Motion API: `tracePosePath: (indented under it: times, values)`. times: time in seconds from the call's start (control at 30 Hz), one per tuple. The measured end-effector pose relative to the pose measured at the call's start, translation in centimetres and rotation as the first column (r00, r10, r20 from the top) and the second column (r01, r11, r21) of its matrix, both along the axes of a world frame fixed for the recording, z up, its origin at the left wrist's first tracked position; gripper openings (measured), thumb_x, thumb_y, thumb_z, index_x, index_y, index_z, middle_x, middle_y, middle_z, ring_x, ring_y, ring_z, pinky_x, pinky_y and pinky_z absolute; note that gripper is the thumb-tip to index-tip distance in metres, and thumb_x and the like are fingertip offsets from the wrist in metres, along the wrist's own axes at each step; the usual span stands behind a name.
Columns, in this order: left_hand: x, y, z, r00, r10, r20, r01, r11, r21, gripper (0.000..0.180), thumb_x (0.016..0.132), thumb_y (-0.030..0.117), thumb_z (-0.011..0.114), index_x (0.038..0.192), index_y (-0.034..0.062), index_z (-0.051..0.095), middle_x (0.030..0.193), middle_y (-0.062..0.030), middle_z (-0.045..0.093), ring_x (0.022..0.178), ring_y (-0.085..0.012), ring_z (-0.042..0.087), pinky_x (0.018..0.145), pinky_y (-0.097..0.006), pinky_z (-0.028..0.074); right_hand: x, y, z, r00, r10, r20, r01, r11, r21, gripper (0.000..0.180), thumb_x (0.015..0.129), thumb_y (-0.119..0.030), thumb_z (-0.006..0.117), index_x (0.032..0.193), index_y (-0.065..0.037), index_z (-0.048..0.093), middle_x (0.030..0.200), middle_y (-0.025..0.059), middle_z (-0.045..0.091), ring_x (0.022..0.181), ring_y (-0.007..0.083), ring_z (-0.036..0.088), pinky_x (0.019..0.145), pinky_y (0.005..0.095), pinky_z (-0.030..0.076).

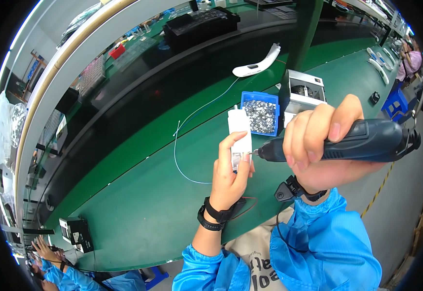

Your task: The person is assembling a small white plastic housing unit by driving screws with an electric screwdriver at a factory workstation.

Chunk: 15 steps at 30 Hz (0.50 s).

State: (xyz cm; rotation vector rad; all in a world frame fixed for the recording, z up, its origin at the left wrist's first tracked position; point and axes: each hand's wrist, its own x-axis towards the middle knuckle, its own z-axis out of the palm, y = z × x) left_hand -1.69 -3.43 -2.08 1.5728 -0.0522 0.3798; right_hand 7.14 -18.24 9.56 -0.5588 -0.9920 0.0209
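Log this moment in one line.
left hand: holds white part; right hand: grips dark screwdriver, tip at white part; nearby: blue bin, small parts

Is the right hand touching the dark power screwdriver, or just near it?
Touching. The head view shows the right hand wrapped around the body of the dark power screwdriver.

Blue stool, right; 1 red bin, upper left; yellow-black floor tape.

Dark electric screwdriver, crosswise, its bit at the near end of a white oblong housing.
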Motion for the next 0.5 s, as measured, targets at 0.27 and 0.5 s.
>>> tracePosePath:
  times: [0.27, 0.5]
  values:
    - [0.03, 0.23, -0.41, 0.999, -0.051, 0.017, 0.051, 0.999, 0.003, 0.046, 0.103, 0.000, 0.052, 0.148, 0.0088, 0.043, 0.077, -0.0038, 0.064, 0.066, -0.0127, 0.063, 0.059, -0.030, 0.050, -0.55, 1.29, -0.89, 0.998, 0.021, -0.051, -0.023, 0.999, -0.030, 0.071, 0.095, -0.081, 0.048, 0.096, -0.010, 0.048, 0.066, 0.0093, 0.058, 0.048, 0.0200, 0.052, 0.044, 0.0350, 0.047]
    - [0.09, 0.09, -0.12, 0.999, -0.030, 0.017, 0.029, 0.999, 0.037, 0.046, 0.102, 0.000, 0.051, 0.147, 0.0087, 0.043, 0.076, -0.0050, 0.064, 0.065, -0.0136, 0.063, 0.059, -0.030, 0.050, -0.36, 1.32, -1.37, 0.998, 0.018, -0.058, -0.020, 0.999, -0.039, 0.072, 0.095, -0.082, 0.046, 0.095, -0.010, 0.048, 0.066, 0.0096, 0.058, 0.048, 0.0201, 0.053, 0.045, 0.0354, 0.048]
